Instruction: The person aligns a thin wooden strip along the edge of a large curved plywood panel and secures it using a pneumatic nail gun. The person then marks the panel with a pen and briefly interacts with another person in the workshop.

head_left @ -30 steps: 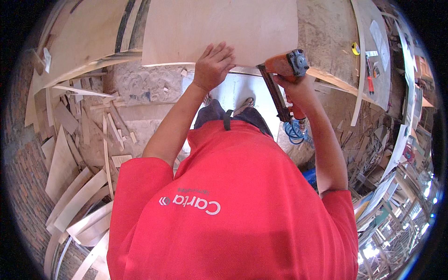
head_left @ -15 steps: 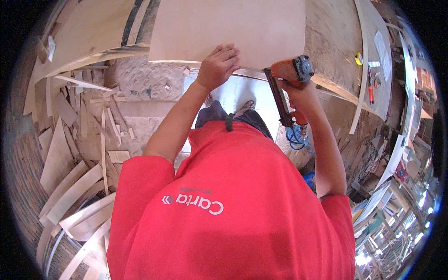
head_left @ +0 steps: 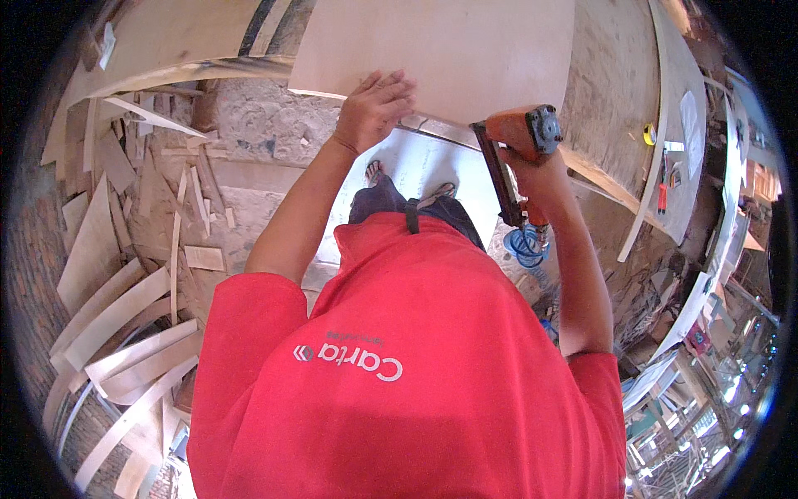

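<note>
The counter (head_left: 611,100) ran across the upper part of the view, its wooden surface stained and dusty. Below it on the left, scraps (head_left: 116,318) of pale wood, some straight and some curved, lay in a loose heap on the floor. The person, in a red shirt (head_left: 416,333), stood facing the counter. The board (head_left: 440,50), a smooth, pale panel, lay flat on the counter directly in front of the person, its near edge toward the body. On the floor, a white sheet (head_left: 407,162) lay beneath the feet. A long, narrow strip (head_left: 642,218) crossed the right part of the counter and projected beyond its near edge.

The nail gun (head_left: 509,130), orange with a dark magazine, was at the near edge of the board, right of centre; whether its nose touched the wood could not be told. The right hand (head_left: 539,166) was wrapped around its grip. The left hand (head_left: 378,108) grasped nothing and rested on the near edge of the board, fingers extended and close together. A coiled blue hose (head_left: 528,245) hung below the gun. Beyond the strip lay red-handled pliers (head_left: 662,196); near them was a yellow tape measure (head_left: 649,134).
</note>
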Tool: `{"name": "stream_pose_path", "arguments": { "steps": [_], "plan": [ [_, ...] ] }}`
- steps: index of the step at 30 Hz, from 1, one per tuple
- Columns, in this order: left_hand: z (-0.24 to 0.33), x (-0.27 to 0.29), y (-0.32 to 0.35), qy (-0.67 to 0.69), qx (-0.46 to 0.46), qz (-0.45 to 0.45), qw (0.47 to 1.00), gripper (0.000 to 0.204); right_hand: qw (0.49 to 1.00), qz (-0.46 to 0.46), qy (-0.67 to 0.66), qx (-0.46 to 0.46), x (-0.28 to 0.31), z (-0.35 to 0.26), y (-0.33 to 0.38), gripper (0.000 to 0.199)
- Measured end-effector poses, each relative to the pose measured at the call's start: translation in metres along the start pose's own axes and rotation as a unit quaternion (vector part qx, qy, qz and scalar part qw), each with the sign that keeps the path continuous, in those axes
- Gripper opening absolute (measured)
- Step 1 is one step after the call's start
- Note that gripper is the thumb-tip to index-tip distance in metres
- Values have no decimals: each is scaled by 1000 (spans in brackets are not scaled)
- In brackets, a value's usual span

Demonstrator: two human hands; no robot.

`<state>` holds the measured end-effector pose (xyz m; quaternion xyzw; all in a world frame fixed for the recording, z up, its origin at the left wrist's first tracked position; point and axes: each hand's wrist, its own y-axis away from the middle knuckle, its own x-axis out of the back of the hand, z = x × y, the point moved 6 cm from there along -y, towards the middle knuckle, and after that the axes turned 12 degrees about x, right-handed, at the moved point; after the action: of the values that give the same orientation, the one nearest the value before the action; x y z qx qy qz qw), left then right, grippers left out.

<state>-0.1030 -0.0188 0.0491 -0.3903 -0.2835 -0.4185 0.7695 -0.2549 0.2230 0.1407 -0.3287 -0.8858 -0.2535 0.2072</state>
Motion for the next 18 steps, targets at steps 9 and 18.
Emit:
{"name": "stream_pose_path", "arguments": {
  "steps": [9,18],
  "plan": [
    [0,7,-1,47,6,25,999,22,999,-16,-12,28,-16,-22,-4,21],
    [-3,6,-2,81,14,31,996,25,999,-24,12,24,-28,-28,-15,24]
  ]
}}
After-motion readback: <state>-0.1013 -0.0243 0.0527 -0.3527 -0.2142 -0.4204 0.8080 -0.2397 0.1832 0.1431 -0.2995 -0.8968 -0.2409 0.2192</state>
